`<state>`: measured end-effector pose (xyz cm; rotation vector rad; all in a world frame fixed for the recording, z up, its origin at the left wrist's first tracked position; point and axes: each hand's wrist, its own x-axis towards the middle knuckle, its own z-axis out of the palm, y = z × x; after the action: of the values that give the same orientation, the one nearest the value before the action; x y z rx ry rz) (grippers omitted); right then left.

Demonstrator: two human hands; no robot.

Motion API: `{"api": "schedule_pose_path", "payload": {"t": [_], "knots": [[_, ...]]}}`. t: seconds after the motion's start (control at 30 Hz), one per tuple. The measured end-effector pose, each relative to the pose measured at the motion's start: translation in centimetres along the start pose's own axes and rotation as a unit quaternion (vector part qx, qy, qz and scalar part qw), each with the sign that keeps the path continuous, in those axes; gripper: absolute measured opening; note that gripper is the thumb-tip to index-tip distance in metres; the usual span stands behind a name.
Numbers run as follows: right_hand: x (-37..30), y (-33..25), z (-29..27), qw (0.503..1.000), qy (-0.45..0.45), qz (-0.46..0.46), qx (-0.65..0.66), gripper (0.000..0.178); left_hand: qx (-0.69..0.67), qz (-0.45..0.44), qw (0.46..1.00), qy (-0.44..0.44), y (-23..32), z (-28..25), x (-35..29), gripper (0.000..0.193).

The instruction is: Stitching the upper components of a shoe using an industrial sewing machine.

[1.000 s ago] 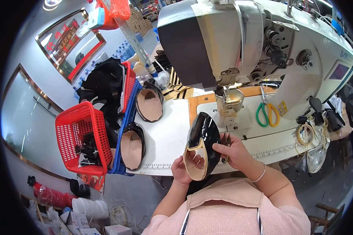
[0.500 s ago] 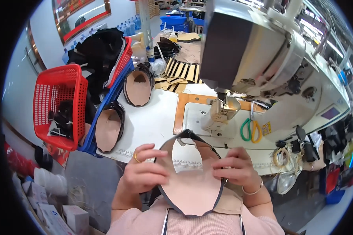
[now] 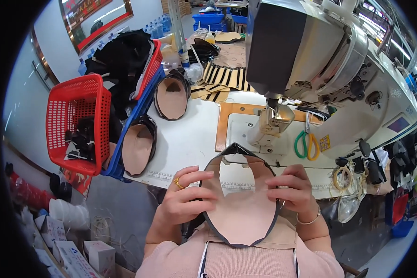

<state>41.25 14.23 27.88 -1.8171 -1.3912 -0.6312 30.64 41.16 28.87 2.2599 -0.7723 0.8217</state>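
Between my two hands stands a shoe upper [image 3: 240,217], its pink lining facing me, with a dark edge and a shiny black tip at the far end. An oval opening runs through its upper half. My left hand [image 3: 183,197] grips the left edge, fingers bent over the lining and a ring on one finger. On the right edge, my right hand [image 3: 293,191] holds it the same way, a bracelet on the wrist. Just beyond it is the sewing machine's metal post [image 3: 268,127]. The white table [image 3: 190,141] lies under and behind the upper.
Two similar lined uppers, one far [image 3: 171,99] and one near [image 3: 136,149], rest at left by a blue crate [image 3: 136,109] and a red basket [image 3: 103,125]. Scissors [image 3: 307,142] with green and yellow handles lie right of the post, under the bulky machine head [image 3: 275,46].
The view has turned slightly, so the surroundings and my hands appear farther right. Both hands keep hold of the upper, its position between them nearly the same.
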Motion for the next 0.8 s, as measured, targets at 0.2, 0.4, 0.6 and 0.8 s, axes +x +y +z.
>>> {"api": "schedule_pose_path", "payload": {"t": [0.2, 0.4, 0.6, 0.8], "knots": [[1.2, 1.0, 1.4, 0.997, 0.019, 0.062, 0.046, 0.034, -0.145, -0.033, 0.984, -0.096, -1.8, 3.3, 0.1, 0.014], [-3.1, 4.4, 3.3, 0.792, -0.030, 0.415, 0.447, 0.054, -0.696, -0.373, 0.598, 0.140, -2.9, 12.5, -3.0, 0.050], [-1.5, 6.9, -1.4, 0.774, -0.025, 0.438, 0.457, 0.050, -0.699, -0.360, 0.618, -0.015, -4.6, 11.8, 2.4, 0.051], [3.6, 9.7, -5.2, 0.830, -0.168, 0.414, 0.334, 0.046, -0.566, -0.371, 0.726, -0.122, -9.9, 10.6, 7.8, 0.044]]}}
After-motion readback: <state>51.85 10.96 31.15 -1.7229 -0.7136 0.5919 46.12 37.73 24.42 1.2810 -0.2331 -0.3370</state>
